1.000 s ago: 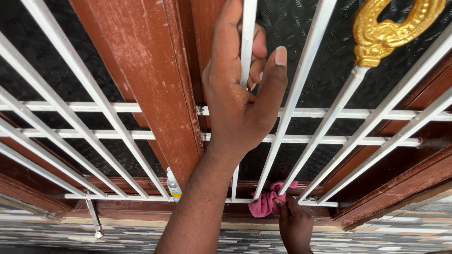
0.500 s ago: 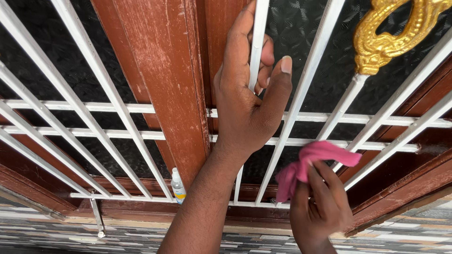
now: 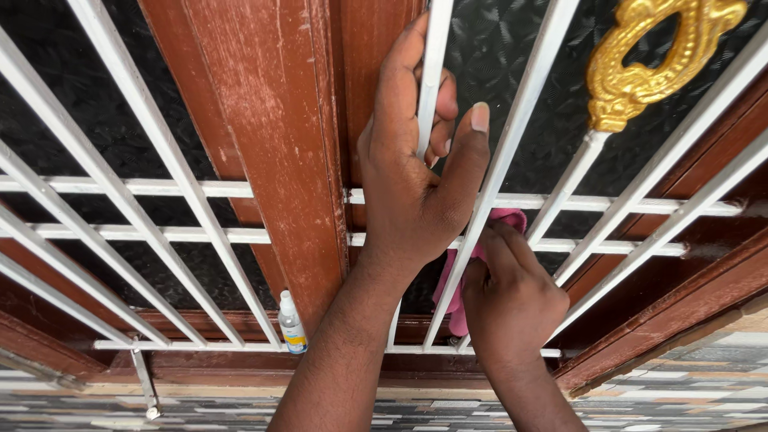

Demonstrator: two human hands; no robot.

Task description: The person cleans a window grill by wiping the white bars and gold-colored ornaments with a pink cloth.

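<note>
Left hand [image 3: 416, 184] grips a white grille bar [image 3: 436, 72], fingers wrapped tight. Right hand [image 3: 512, 300] presses a pink cloth [image 3: 500, 220] against an adjacent bar, low on the grille. Cloth appears soft, light, pliable; hold bunched in palm.

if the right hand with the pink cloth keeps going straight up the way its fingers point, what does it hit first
Probably the upper horizontal white bar just past the fingertips: the right hand presses the pink cloth on a slanted bar right below it. Depth is unclear, so it could slip behind.
</note>
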